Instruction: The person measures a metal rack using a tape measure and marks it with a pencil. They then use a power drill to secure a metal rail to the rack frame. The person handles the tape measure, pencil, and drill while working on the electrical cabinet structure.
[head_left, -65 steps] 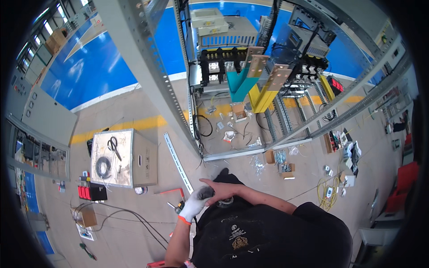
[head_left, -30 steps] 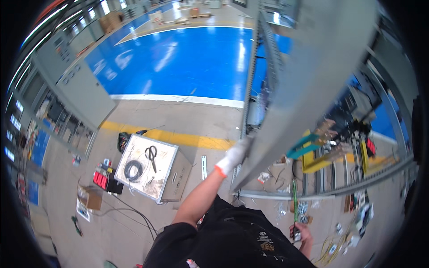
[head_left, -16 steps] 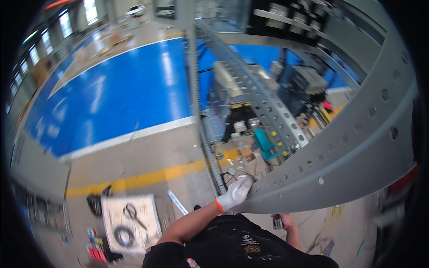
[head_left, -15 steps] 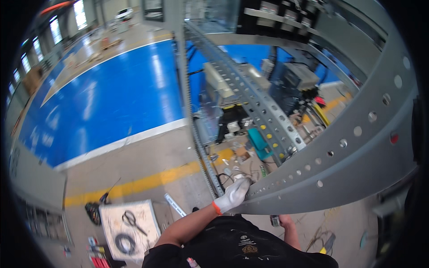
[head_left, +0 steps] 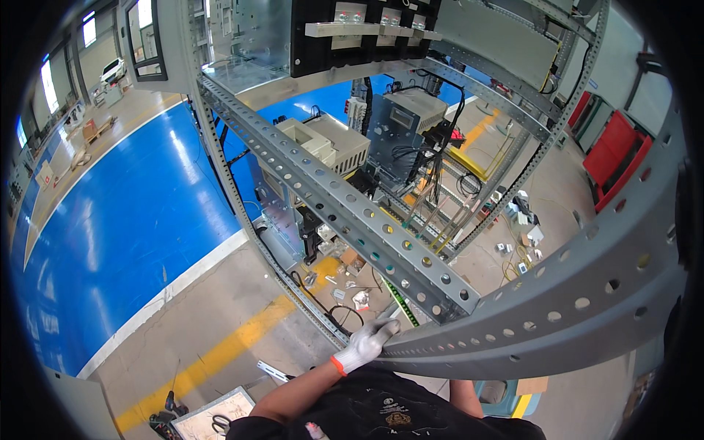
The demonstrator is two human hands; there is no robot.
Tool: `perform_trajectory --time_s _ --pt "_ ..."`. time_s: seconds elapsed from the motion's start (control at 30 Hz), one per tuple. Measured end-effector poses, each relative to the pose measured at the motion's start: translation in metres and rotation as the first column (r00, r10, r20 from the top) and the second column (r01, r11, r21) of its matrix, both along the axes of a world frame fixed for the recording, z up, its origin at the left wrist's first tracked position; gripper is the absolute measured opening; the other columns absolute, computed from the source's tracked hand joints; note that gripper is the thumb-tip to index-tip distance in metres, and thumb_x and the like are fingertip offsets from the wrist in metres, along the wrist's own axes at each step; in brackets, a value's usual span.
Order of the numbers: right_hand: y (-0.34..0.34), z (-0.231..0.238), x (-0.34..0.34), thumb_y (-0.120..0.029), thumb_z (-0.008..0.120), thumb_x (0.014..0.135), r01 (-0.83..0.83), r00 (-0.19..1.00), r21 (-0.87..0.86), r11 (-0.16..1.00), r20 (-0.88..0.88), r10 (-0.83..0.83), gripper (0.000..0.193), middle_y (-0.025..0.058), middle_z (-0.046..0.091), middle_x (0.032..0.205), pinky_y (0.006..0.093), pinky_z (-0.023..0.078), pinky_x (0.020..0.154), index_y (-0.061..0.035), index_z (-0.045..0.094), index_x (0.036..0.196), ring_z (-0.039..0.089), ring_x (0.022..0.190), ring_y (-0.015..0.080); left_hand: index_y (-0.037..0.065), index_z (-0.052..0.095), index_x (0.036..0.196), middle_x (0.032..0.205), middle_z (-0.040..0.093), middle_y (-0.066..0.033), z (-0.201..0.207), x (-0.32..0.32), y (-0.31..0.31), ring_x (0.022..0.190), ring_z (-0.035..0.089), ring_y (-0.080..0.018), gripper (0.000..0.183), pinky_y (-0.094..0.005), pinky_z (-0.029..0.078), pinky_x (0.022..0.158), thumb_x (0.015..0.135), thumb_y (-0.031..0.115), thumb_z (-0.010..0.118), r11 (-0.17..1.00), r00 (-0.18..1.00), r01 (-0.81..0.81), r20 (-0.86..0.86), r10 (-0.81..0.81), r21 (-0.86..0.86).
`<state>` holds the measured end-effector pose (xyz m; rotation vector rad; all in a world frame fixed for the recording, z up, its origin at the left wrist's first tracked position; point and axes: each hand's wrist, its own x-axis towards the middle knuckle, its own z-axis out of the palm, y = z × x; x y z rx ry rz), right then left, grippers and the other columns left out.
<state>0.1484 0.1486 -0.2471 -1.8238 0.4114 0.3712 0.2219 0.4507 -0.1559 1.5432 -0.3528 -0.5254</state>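
My left hand (head_left: 370, 342) wears a white glove with an orange cuff. Its fingers are closed over the near end of a large grey metal post (head_left: 455, 361), which has a row of round holes and sweeps up to the right. A perforated steel crossbar (head_left: 345, 198) meets this post just beyond the hand, running toward the far left. Of my right arm only the forearm (head_left: 463, 396) shows, below the post; the right hand is hidden behind it.
Grey transformer-like units (head_left: 330, 139) stand inside the cabinet frame. A black panel with metal bars (head_left: 359, 29) sits at the top. Loose parts and cables lie on the floor. A board with scissors (head_left: 220, 423) is at lower left, a blue-green stool (head_left: 499, 396) at lower right.
The view has swung to the right, showing more of the frame and a red panel. My left hand stays on the post. The right hand, holding a small dark object earlier, is now hidden.
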Motion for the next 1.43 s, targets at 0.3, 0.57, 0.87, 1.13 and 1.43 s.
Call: perform_trajectory --time_s 0.3,0.57,0.87,1.13,1.43 --pt "0.035 0.077 0.011 -0.031 0.065 0.096 -0.105 0.993 -0.145 0.984 0.044 0.113 0.034 0.0117 0.064 0.067 0.0351 0.052 0.062 0.0014 0.072 0.087 0.064 0.063 0.0177 0.002 0.062 0.118 0.088 0.064 -0.0027 -0.030 0.066 -0.007 0.074 0.059 -0.0093 0.037 -0.0254 0.048 0.065 0.099 0.034 0.065 0.914 0.941 -0.288 -0.260 0.215 -0.286" --pt "0.091 0.125 0.046 -0.030 0.067 0.096 -0.023 0.983 -0.255 0.967 0.171 0.069 0.033 0.0132 0.065 0.067 0.0346 0.053 0.064 0.0013 0.073 0.087 0.064 0.064 0.0164 0.009 0.062 0.109 0.093 0.062 -0.0012 -0.060 0.152 0.032 0.079 0.057 -0.0087 0.034 -0.0269 0.049 0.068 0.104 0.042 0.054 0.846 0.915 -0.156 -0.397 -0.071 -0.509" --pt "0.126 0.144 0.025 -0.028 0.071 0.089 0.277 0.957 -0.497 0.822 0.223 -0.187 0.031 0.0168 0.069 0.071 0.0368 0.053 0.065 0.0024 0.074 0.084 0.071 0.071 0.0272 0.008 0.068 0.104 0.087 0.066 -0.0034 0.005 0.226 0.057 0.069 0.057 -0.0100 0.037 -0.0256 0.048 0.065 0.098 0.044 0.063 0.906 0.957 -0.096 -0.287 -0.029 -0.412" --pt "0.098 0.101 -0.071 -0.016 0.077 0.080 0.580 0.807 -0.685 0.441 0.558 -0.194 0.019 0.0146 0.067 0.075 0.0391 0.051 0.062 0.0005 0.069 0.087 0.066 0.067 0.0292 0.006 0.064 0.109 0.090 0.066 -0.0050 0.058 0.324 0.028 0.065 0.055 -0.0078 0.021 -0.0222 0.044 0.055 0.095 0.021 0.071 0.764 0.937 -0.205 -0.347 -0.027 -0.612" --pt "0.060 0.017 -0.207 -0.012 0.069 0.090 0.886 0.430 -0.457 0.077 0.748 -0.505 0.025 0.0112 0.069 0.091 0.0382 0.053 0.075 -0.0047 0.068 0.114 0.067 0.081 0.0280 0.011 0.064 0.101 0.086 0.064 -0.0003 0.182 0.405 -0.019 0.056 0.045 -0.0075 0.022 -0.0246 0.039 0.057 0.101 0.032 0.063 0.654 0.986 -0.018 -0.120 -0.112 -0.757"
